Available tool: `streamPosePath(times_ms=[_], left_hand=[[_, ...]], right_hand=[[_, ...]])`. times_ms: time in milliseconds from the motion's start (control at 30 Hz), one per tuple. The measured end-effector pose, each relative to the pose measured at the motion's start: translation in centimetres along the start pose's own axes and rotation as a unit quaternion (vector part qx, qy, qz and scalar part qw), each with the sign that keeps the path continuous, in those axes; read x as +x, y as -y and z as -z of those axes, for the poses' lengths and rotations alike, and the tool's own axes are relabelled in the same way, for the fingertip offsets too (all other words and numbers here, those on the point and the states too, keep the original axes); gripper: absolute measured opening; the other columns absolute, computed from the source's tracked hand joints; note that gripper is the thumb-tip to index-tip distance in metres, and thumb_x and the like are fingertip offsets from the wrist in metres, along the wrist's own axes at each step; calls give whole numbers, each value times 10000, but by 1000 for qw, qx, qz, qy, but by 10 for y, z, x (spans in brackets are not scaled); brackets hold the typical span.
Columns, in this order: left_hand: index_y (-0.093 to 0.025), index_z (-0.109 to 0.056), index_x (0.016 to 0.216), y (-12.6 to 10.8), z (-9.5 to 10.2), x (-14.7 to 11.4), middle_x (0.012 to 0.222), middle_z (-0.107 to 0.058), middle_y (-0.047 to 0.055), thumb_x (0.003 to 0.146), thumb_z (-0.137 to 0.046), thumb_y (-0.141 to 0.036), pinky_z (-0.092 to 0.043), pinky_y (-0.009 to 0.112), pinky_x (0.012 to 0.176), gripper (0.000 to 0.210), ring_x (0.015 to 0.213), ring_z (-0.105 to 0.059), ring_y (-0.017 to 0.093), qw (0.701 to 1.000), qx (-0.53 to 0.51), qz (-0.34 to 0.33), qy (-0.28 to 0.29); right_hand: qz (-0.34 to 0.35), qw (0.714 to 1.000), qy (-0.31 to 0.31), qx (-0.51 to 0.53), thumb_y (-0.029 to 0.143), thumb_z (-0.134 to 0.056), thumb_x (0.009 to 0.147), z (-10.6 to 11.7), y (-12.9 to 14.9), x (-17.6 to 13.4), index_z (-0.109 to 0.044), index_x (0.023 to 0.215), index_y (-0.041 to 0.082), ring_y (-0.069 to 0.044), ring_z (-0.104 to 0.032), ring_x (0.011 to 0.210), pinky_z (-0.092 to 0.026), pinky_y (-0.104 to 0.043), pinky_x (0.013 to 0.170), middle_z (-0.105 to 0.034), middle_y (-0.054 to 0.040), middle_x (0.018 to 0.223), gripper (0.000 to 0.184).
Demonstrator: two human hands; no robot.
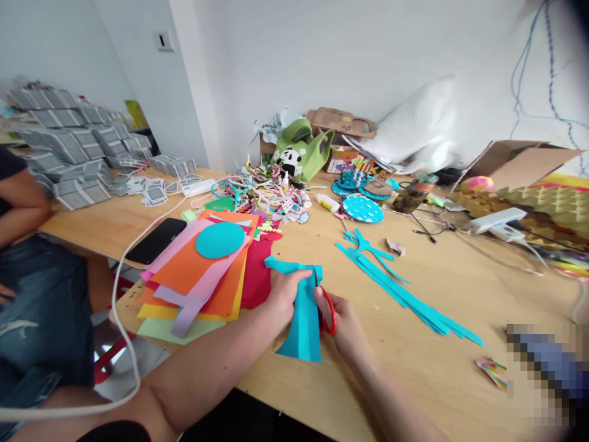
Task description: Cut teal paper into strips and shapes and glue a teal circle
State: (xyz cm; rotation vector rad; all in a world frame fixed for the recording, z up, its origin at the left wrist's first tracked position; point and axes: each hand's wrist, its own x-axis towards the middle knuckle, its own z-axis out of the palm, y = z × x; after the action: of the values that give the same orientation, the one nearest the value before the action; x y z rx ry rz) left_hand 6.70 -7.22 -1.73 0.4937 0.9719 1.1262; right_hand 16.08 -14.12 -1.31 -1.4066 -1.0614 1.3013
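Observation:
Gripped in my left hand [286,291] is a folded piece of turquoise paper [304,334], which widens toward the table's near edge. My right hand [343,319] has its fingers in the red handles of a pair of scissors [328,312]. The scissor blades point away from me and lie at the paper's right side, partly hidden by it. To the right, several long turquoise paper strips [405,294] lie in a loose bundle. A turquoise paper circle [220,239] rests on a stack of coloured paper sheets [184,270] to the left.
A black phone [157,240] and a white cable [120,301] are at the left, near a seated person [27,245]. Behind are a heap of pipe cleaners [248,190], a green bag [301,150] and a dotted turquoise disc [363,209]. Power strips [497,221] lie right.

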Motion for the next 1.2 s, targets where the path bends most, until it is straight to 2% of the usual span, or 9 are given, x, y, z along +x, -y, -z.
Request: streamPosePath(times_ms=[333,500,767,1200], left_hand=[[-177,-591,644,2,-2,-2,660,-647,11,543,-745,-170,-521,321,680,184,631,-623,173,1000,7,-8,0],[-179,-631,693,2,-1,-3,740,-682,16,548,-746,-173,-526,323,693,186,664,-634,177,1000,-4,-4,9],[-175,-606,661,0,-2,-4,667,-658,14,547,-744,-171,-504,293,602,179,607,-612,165,1000,-9,28,-1],[-150,-626,654,4,-1,-2,688,-671,34,516,-759,-192,-522,303,636,197,634,-623,173,999,-21,24,-2]], right_hand=[[2,1000,-5,-21,721,-552,712,1,1,1,-365,566,203,-83,-231,510,-197,-236,463,-306,59,517,570],[17,999,-10,-36,712,-513,751,0,-1,1,-366,572,199,-86,-235,519,-196,-236,465,-298,54,529,563],[11,999,-13,-31,669,-545,760,0,0,1,-383,580,194,-86,-251,519,-205,-233,462,-314,47,538,533],[17,999,-25,-28,684,-564,728,-2,-2,1,-392,572,195,-81,-270,492,-231,-225,450,-333,52,517,541]])
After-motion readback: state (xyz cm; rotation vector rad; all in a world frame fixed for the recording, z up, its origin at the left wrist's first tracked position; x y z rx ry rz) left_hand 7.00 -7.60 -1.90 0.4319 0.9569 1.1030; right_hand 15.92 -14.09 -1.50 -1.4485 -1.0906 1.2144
